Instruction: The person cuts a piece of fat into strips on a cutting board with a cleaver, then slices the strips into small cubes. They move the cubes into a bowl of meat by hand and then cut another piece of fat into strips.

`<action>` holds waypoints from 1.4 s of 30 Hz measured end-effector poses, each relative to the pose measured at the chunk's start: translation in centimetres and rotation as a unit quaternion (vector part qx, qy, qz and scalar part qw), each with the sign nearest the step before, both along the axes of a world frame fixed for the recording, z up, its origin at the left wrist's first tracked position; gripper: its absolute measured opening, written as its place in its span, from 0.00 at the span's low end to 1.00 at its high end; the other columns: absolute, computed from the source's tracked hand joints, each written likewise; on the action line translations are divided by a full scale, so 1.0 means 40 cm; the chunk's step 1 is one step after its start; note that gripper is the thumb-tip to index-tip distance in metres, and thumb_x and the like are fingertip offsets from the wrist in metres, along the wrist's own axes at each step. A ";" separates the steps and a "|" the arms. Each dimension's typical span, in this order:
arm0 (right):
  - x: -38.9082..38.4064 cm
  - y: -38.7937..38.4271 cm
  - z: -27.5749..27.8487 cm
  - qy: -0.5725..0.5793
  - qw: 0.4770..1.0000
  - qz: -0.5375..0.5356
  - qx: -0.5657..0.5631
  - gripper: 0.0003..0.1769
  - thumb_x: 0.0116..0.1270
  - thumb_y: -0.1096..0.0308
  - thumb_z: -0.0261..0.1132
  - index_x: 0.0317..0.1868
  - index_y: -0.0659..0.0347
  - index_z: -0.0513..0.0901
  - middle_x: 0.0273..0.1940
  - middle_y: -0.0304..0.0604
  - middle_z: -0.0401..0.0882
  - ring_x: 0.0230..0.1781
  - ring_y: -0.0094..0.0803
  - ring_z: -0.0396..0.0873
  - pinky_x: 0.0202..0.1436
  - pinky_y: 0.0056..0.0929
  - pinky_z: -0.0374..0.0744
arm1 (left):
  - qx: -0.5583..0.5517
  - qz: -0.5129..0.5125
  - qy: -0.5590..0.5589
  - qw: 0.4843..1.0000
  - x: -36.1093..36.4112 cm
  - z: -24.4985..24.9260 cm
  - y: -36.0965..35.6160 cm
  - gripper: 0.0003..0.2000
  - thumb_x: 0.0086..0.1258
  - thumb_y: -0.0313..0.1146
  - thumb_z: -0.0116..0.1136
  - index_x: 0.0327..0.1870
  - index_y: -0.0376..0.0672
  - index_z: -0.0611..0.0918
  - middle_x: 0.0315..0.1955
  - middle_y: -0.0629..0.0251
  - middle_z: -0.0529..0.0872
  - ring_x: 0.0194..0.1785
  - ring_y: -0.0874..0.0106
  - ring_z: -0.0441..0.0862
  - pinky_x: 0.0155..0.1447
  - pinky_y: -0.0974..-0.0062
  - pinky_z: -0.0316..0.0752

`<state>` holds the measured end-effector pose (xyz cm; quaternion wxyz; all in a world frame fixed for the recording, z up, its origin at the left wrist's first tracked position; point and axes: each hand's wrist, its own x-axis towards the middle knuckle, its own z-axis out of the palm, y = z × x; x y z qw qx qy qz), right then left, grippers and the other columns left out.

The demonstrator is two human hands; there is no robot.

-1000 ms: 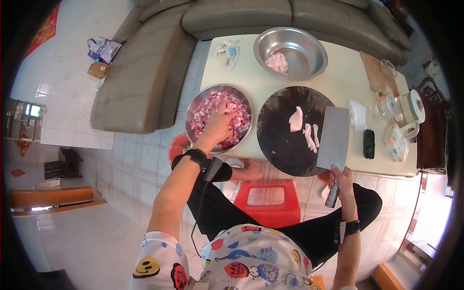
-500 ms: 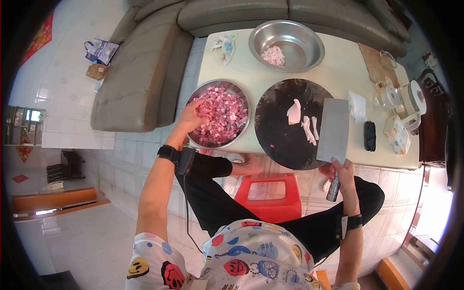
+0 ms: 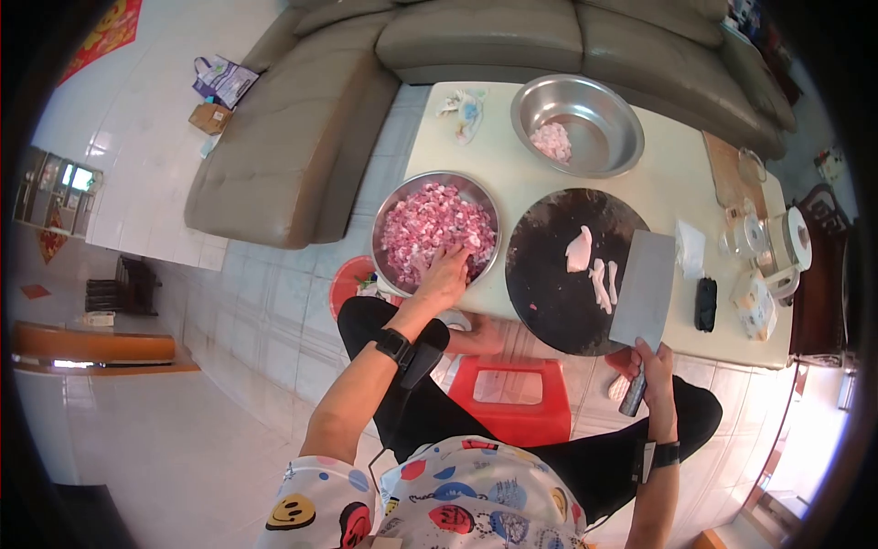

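Since half a second ago my left hand point(image 3: 445, 274) has slid from the left of the bowl point(image 3: 380, 224) to its near edge, fingers spread loose on the diced meat point(image 3: 434, 220). Right hand point(image 3: 647, 364) is closed around the cleaver point(image 3: 645, 288) handle, blade over the board point(image 3: 549, 293). I judge the meat soft, wet and slippery: scoop from beneath. No writing I can read.
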<state>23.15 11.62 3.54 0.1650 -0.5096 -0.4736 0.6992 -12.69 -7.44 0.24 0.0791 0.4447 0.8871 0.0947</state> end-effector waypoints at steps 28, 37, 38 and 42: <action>0.003 0.004 0.009 -0.004 1.000 0.002 -0.023 0.10 0.66 0.67 0.59 0.34 0.67 0.75 0.20 0.41 0.74 0.13 0.22 0.68 0.14 0.22 0.71 | -0.073 0.035 -0.292 0.953 -0.277 0.147 0.121 0.26 0.49 0.32 0.64 0.55 0.49 0.79 0.52 0.52 0.81 0.57 0.59 0.77 0.61 0.67 0.71; 0.007 0.000 0.005 0.024 1.000 0.000 -0.012 0.09 0.66 0.68 0.59 0.32 0.66 0.74 0.19 0.37 0.70 0.13 0.21 0.68 0.13 0.22 0.71 | -0.088 -0.103 0.004 0.991 -0.118 0.178 -0.008 0.20 0.59 0.37 0.63 0.55 0.51 0.79 0.70 0.59 0.59 0.72 0.45 0.53 0.70 0.34 0.42; 0.004 -0.001 0.010 0.026 1.000 -0.002 -0.011 0.09 0.66 0.68 0.59 0.32 0.66 0.74 0.19 0.37 0.70 0.13 0.21 0.68 0.13 0.22 0.71 | -0.074 -0.120 0.052 0.989 -0.109 0.197 0.004 0.18 0.60 0.35 0.60 0.53 0.52 0.80 0.66 0.58 0.65 0.69 0.48 0.60 0.69 0.38 0.48; 0.006 -0.001 0.014 0.016 1.000 -0.002 -0.013 0.08 0.66 0.68 0.59 0.31 0.64 0.73 0.19 0.36 0.70 0.13 0.21 0.67 0.13 0.22 0.71 | 0.000 -0.167 0.001 0.986 -0.123 0.158 0.055 0.12 0.61 0.28 0.56 0.44 0.49 0.83 0.45 0.60 0.81 0.54 0.59 0.76 0.59 0.51 0.64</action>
